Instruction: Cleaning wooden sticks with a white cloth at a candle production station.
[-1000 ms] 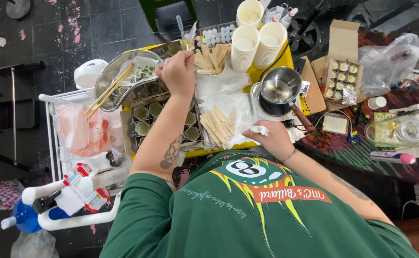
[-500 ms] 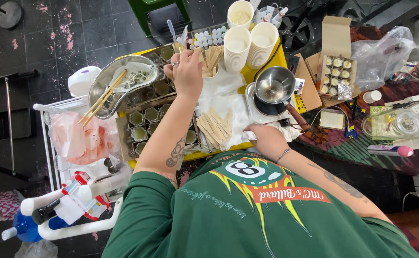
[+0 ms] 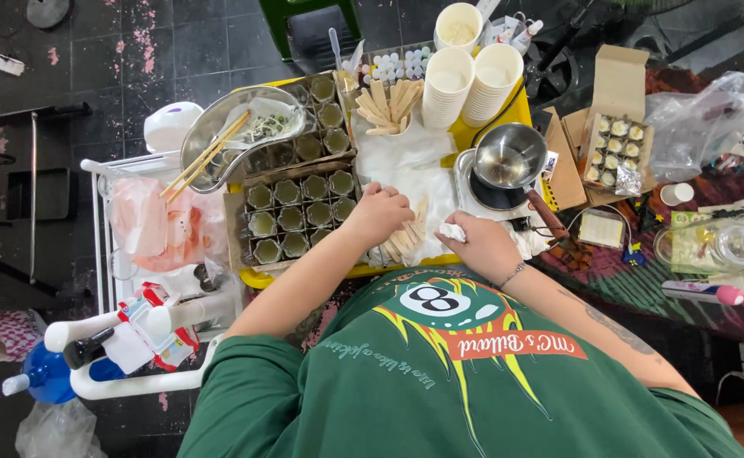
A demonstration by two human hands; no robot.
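— Wooden sticks (image 3: 406, 240) lie in a small heap on the white paper (image 3: 406, 165) at the near edge of the yellow tray (image 3: 520, 110); is that where the left hand (image 3: 378, 215) is?

— Yes. It rests on that heap, fingers curled down over the sticks' left end. It looks closed around some of them, though the grip itself is hidden under the knuckles.

— And the right hand (image 3: 482, 246)?

— Just beside, to the right of the heap, clenched on a crumpled white tissue (image 3: 452, 231). A thin bracelet sits on that wrist.

— What's left of the left hand?

— A cardboard grid (image 3: 295, 208) of small glass cups with greenish rims, standing in rows on the tray. Behind it a second grid carries a metal bowl (image 3: 240, 136) with a pair of chopsticks (image 3: 204, 157) propped across its rim.

— Farther back?

— Another bunch of wooden sticks (image 3: 389, 103) standing in a holder, then stacks of white paper cups (image 3: 473, 80). A small steel pot (image 3: 509, 157) with a wooden handle sits on a dark round base to the right of the paper.

— Anything beyond the tray?

— An open cardboard box (image 3: 611, 148) holding small round pieces on the worktop to the right, and a pink plastic bag (image 3: 164, 225) on the white cart to the left. The person wears a green shirt (image 3: 440, 382).
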